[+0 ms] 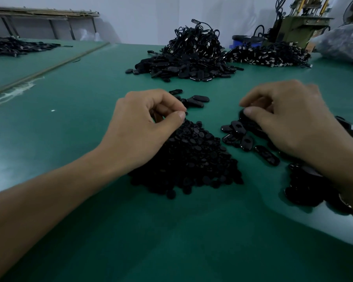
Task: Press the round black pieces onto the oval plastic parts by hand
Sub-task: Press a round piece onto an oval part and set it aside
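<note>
A heap of small round black pieces [190, 157] lies on the green table [69, 123] in front of me. My left hand [143, 127] hovers over the heap's far tip, thumb and forefinger pinched together on what looks like one round piece. Glossy black oval parts [246, 142] lie scattered to the right of the heap. My right hand [283, 117] rests among them, its thumb and curled fingers closed round an oval part [244, 118] that is mostly hidden. More ovals [306, 188] are piled under my right wrist.
A few ovals [198, 99] lie just beyond my left hand. Further back sit a big mound of black parts [183, 66] and a pile of cabled pieces [269, 54]. A plastic bag [344, 43], a machine [300, 23] and a blue bin [245, 40] stand at the far right.
</note>
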Motion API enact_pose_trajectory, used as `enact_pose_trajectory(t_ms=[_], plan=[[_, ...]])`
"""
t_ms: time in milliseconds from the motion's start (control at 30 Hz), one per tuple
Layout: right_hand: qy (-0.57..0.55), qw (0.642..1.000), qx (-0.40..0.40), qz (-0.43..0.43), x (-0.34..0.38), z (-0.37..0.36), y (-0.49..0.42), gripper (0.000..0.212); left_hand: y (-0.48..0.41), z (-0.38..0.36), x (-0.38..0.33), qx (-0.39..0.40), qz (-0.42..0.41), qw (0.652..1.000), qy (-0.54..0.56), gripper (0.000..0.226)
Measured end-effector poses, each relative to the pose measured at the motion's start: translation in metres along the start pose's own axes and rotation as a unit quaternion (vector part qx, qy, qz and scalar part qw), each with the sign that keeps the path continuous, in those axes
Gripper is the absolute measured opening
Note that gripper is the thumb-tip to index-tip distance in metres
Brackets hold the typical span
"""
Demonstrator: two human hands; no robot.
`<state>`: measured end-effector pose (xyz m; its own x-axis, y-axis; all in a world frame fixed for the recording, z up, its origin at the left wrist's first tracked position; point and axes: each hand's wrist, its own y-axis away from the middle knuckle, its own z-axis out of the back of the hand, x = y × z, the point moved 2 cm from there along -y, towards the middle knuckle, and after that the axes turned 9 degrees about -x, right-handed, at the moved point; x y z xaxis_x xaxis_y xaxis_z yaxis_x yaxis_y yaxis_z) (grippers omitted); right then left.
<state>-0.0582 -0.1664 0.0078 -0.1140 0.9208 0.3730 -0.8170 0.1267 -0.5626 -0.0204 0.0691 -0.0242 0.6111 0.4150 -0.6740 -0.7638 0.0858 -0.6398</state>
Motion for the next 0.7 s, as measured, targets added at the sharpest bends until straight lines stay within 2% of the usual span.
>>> enact_pose_trajectory(t_ms=[133, 267, 367, 467, 700], plan=[[-0.220, 0.973, 0.068, -0.022, 0.018, -0.013, 0.010, 0.008, 0.002, -0.001, -0.003, 0.012, -0.002, 1.000, 0.024, 0.008], [-0.346, 0.934, 0.093, -0.021, 0.028, -0.019, 0.015, 0.020, 0.004, -0.002, -0.005, 0.038, -0.001, 0.998, 0.044, 0.008], [-0.382, 0.918, 0.107, -0.029, 0.029, -0.018, 0.015, 0.030, 0.005, -0.004, -0.005, 0.058, 0.009, 0.997, 0.055, 0.011], [-0.396, 0.912, 0.106, -0.028, 0.030, -0.018, 0.015, 0.030, 0.004, -0.004, -0.006, 0.067, 0.016, 0.995, 0.066, 0.012], [-0.375, 0.924, 0.064, -0.019, 0.030, -0.019, 0.016, 0.027, 0.004, -0.005, -0.008, 0.081, 0.040, 0.990, 0.105, 0.011]])
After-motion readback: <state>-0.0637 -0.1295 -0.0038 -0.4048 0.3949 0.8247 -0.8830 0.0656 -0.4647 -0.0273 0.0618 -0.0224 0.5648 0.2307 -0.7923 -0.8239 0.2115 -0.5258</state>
